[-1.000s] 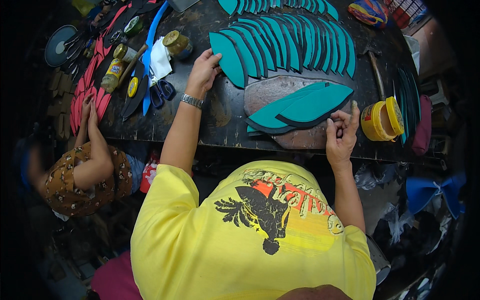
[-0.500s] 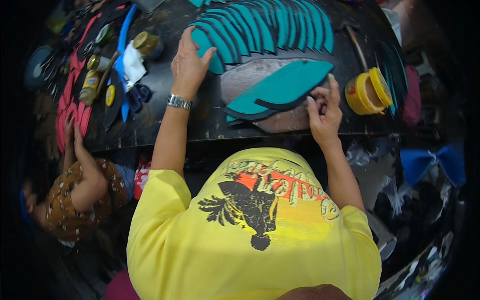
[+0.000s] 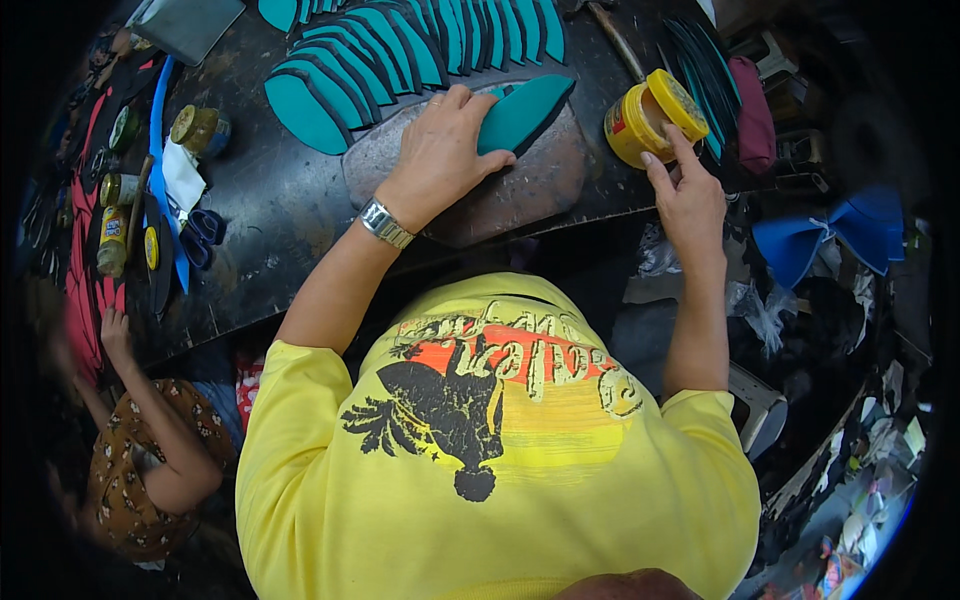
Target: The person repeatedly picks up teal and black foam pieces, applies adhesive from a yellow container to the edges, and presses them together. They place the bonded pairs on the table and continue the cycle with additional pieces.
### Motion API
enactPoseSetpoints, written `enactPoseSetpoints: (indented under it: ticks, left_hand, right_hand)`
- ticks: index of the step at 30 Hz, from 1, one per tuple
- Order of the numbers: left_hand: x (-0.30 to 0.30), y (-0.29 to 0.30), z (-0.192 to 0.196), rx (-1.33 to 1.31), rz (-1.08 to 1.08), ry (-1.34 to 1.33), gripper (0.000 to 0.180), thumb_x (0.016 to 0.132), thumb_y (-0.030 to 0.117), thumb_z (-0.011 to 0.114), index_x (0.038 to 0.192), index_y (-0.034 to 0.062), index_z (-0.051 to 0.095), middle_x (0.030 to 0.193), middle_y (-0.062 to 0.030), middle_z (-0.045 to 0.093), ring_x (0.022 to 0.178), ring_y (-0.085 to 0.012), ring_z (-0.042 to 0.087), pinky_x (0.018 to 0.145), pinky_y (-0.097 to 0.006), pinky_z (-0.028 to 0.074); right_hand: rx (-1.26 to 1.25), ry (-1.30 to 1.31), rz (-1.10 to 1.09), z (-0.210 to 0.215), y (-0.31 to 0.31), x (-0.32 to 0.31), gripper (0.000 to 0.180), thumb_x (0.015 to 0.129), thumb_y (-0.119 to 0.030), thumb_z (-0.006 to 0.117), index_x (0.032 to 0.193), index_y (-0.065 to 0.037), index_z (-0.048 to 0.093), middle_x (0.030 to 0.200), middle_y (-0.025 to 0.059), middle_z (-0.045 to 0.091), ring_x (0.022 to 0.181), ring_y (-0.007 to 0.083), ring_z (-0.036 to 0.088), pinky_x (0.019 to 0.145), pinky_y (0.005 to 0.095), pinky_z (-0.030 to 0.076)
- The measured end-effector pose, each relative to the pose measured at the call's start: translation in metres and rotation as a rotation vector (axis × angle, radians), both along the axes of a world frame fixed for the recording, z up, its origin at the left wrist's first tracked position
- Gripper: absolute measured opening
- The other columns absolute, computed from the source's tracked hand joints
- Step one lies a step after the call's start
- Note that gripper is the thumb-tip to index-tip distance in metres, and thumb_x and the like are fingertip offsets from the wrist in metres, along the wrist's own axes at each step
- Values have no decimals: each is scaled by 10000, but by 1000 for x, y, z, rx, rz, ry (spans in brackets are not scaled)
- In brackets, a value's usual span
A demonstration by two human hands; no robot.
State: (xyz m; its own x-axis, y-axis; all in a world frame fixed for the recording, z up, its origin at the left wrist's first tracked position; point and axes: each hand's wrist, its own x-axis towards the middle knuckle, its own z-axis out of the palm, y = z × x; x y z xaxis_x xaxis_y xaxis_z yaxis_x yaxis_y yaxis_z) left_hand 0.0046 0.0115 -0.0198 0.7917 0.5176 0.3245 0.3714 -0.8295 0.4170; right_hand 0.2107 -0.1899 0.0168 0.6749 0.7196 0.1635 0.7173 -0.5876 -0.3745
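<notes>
A teal piece with a dark underside, shaped like a shoe sole (image 3: 525, 108), lies on a worn stone-like slab (image 3: 545, 175). My left hand (image 3: 440, 155), with a metal watch at the wrist, grips this piece: the thumb is at its near edge and the other fingers reach over it, hiding its left part. On the right, my right hand (image 3: 690, 200) is at the mouth of a yellow tub (image 3: 628, 125). Its index finger stretches to the opening and the thumb stands apart near the rim; the other fingers are curled. Behind the slab lies an overlapping row of similar teal pieces (image 3: 355, 55).
A hammer (image 3: 618, 40) lies behind the tub, with more dark-edged pieces (image 3: 705, 75) to its right. On the left are jars (image 3: 200, 130), scissors (image 3: 203, 235), a blue strip (image 3: 158, 140) and red strips (image 3: 82, 230). Another person's hand (image 3: 117, 340) works there.
The view has shifted. My left hand has gone from the row's left end to the piece on the slab. My right hand has left that piece and reached the yellow tub.
</notes>
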Motion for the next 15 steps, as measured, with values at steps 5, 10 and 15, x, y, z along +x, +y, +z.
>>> enactPoseSetpoints:
  ticks: [5,10,15]
  left_hand:
    - [-3,4,3,-221,4,-63,462,824,280,780,1170,22,614,1103,-119,639,939,-265,644,763,-364,531]
    - [-10,10,7,-1004,-43,-613,395,930,262,698,1219,28,564,1123,-75,664,905,-146,665,713,-270,544]
    - [-24,5,8,-1678,-199,-598,528,931,175,676,1392,54,451,1180,-30,644,1021,-112,640,862,-251,533]
  right_hand:
    - [-51,-122,42,-3,11,10,494,907,-385,671,1308,-100,624,718,136,640,654,248,634,659,367,491]
    - [-12,2,-54,5,4,-2,504,916,-410,655,1337,-138,604,694,141,638,658,280,653,659,391,495]
    - [-161,-157,-72,9,-10,-22,499,924,-321,644,1396,-187,551,699,133,639,676,292,661,699,411,504]
